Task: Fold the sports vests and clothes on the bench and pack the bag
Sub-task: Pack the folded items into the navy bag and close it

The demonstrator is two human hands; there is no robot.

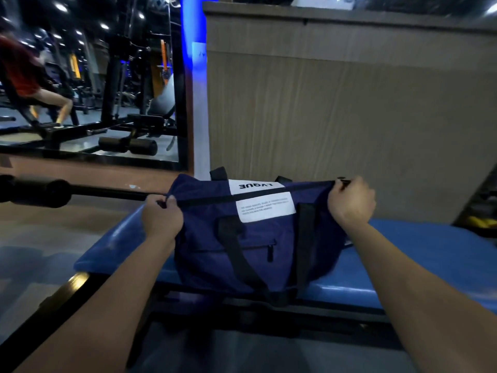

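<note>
Two hands are at work, and we start nearest ourselves, where both bare forearms run up from the bottom edge toward the blue bench (419, 238). On its pad, at the centre of our view, stands the navy bag (242, 254), with its black carry straps (236, 254) drooping down the near face and a small zipped pocket between them. At about 9 o'clock of the bag, our left hand (161, 220) has its fingers curled round the end of the bag's top, pinching the fabric there. At about 2 o'clock, our right hand (351, 201) is closed round the opposite end, apparently on the zip pull, though we cannot tell for certain. Between them the black zip line (255, 195) runs taut across the white label (262, 203), and it looks shut. We see no loose clothes on the bench, so we judge the packing nearly finished and the closing of the bag as the step in hand. To do it well, we keep the left hand anchoring its end so the zip stays straight, and check no fabric is caught. Beyond the bag, at 12 o'clock, rises a wood-grain wall (349, 103); at 10 o'clock a mirror (88, 76) shows gym machines.
</note>
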